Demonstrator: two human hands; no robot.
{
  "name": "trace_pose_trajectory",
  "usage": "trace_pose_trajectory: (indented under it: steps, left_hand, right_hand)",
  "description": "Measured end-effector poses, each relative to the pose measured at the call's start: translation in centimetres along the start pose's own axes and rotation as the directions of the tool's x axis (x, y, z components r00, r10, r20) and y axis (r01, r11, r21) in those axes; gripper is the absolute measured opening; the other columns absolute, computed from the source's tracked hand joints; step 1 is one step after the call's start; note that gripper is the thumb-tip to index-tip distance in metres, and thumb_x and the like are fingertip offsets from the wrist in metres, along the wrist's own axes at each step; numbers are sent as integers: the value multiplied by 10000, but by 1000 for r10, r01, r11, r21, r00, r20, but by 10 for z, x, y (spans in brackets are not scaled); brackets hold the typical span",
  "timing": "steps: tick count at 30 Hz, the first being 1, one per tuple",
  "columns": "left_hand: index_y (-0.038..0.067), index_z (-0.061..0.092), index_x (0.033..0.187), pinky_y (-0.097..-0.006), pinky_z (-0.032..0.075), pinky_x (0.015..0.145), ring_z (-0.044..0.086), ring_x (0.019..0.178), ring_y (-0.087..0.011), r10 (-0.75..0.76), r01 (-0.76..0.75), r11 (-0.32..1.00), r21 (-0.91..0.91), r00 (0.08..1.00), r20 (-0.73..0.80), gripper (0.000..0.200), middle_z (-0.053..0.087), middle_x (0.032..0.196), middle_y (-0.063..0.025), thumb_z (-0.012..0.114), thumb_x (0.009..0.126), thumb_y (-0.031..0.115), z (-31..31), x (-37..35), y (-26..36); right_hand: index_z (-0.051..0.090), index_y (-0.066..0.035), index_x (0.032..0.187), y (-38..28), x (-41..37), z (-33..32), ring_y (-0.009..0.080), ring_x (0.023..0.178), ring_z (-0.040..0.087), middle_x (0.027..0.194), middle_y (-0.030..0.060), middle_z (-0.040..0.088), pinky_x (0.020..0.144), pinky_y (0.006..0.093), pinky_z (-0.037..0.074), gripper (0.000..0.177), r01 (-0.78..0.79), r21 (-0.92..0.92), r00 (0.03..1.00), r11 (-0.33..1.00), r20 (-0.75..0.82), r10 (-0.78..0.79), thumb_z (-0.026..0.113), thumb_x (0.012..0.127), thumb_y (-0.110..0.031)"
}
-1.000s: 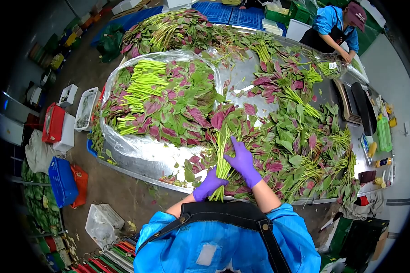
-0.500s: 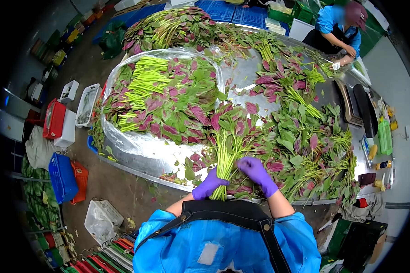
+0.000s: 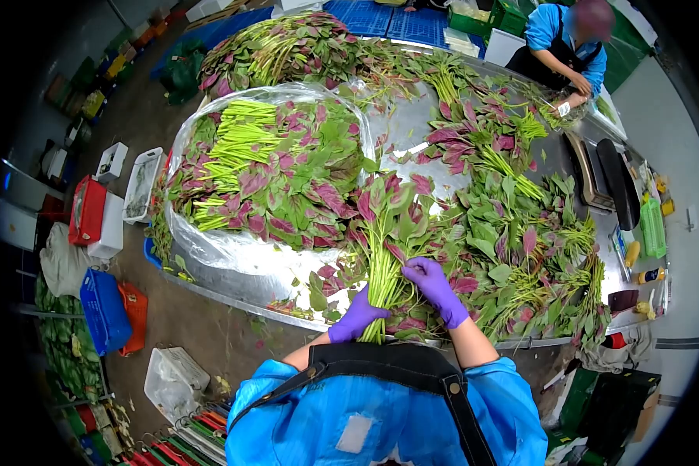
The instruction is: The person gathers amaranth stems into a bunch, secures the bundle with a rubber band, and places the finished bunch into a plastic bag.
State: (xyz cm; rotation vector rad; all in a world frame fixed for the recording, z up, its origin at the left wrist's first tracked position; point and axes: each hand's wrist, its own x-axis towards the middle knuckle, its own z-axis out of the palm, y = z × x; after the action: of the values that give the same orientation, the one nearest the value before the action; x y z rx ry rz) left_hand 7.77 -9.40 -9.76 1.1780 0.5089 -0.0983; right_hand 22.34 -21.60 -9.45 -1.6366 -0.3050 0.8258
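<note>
In a purple glove, my left hand (image 3: 357,316) is wrapped round the lower stems of a bunch of red-and-green amaranth (image 3: 382,272). The bunch stands upright in front of my apron, stems down and leaves away from me. My right hand (image 3: 436,291), also gloved, is at the right side of the bunch. Its thumb and fingers are pinched together at a dark red amaranth leaf (image 3: 394,251) beside the stems; the exact grip is partly hidden. More loose amaranth (image 3: 512,256) lies on the metal table to the right.
A clear plastic bag (image 3: 237,247) full of amaranth lies open on the metal table (image 3: 225,281), left of the bunch. Another amaranth pile (image 3: 279,50) is behind it. A co-worker (image 3: 563,46) handles greens at the far right. Blue crate (image 3: 107,311) and white basket (image 3: 175,377) stand left.
My right hand has moved slightly up and closer to the bunch, its fingertips now at a red leaf. The left hand keeps its hold on the stems. The view has shifted slightly.
</note>
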Motion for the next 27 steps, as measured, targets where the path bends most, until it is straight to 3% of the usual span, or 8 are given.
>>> trace_pose_trajectory:
  steps: [2, 8, 11, 13, 17, 19, 22, 27]
  left_hand:
    - [23, 393, 1231, -294, 418, 869, 521, 1010, -179, -61, 57, 997, 58, 996, 65, 667, 536, 1116, -69, 633, 617, -74, -6, 5, -5]
    - [21, 419, 1211, -293, 438, 842, 535, 990, -178, -87, 94, 988, -126, 994, 60, 647, 554, 1088, -62, 647, 614, -77, -3, 6, 0]
    - [20, 432, 1200, -289, 445, 830, 537, 985, -174, -130, 135, 984, -116, 990, 49, 637, 559, 1079, -62, 642, 606, -80, -3, 2, 13]
    - [20, 437, 1196, -287, 447, 826, 538, 983, -172, -166, 169, 983, -69, 985, 47, 635, 561, 1074, -61, 636, 602, -83, -4, 2, 16]
    - [19, 423, 1209, -285, 436, 835, 535, 972, -166, -75, 78, 991, -108, 997, 30, 644, 562, 1058, -58, 614, 602, -88, -6, 6, -4]
    - [17, 412, 1221, -280, 426, 842, 532, 969, -162, -13, 13, 1000, 16, 999, -33, 653, 561, 1057, -59, 615, 608, -81, 0, 2, 3]
    - [20, 407, 1224, -277, 426, 838, 530, 971, -162, 13, -8, 992, 122, 999, -43, 647, 551, 1074, -65, 618, 619, -70, 2, 2, -1]
    - [18, 406, 1216, -290, 433, 836, 532, 974, -166, 79, -73, 978, 193, 997, -27, 630, 544, 1092, -71, 620, 629, -64, -6, 5, -15]
  right_hand:
    - [588, -34, 869, 14, -2, -4, 37, 536, 451, 676, -25, 551, 486, 183, 360, 133, 177, 25, 973, 984, -152, -171, 645, 794, -128]
    - [561, -41, 922, 12, -11, 4, 71, 538, 499, 693, 14, 589, 504, 192, 403, 181, 113, 297, 970, 948, -242, -40, 643, 804, -152]
    - [588, -70, 861, -12, -31, 6, 80, 593, 522, 694, 12, 588, 534, 225, 422, 134, 68, 28, 997, 997, 21, -68, 640, 806, -181]
    - [601, -74, 807, -15, -40, 1, 102, 623, 539, 695, 22, 587, 560, 255, 434, 148, 58, -375, 649, 925, 718, 250, 653, 787, -211]
    - [605, -67, 800, -26, -40, 4, 132, 606, 538, 683, 38, 580, 578, 272, 438, 203, 233, -441, 798, 867, 596, 88, 661, 763, -260]
    - [611, -79, 824, -35, -25, 11, 196, 621, 584, 727, 80, 609, 594, 312, 461, 190, 204, -401, 974, 893, -10, -227, 641, 757, -254]
    - [616, -97, 850, -26, -7, 21, 260, 687, 617, 806, 105, 632, 630, 366, 477, 183, 195, -720, 949, 667, -33, -313, 609, 772, -263]
    - [601, -96, 947, -24, -25, 30, 310, 659, 604, 781, 157, 614, 579, 375, 469, 247, 281, -718, 959, 637, 233, -161, 609, 775, -272]
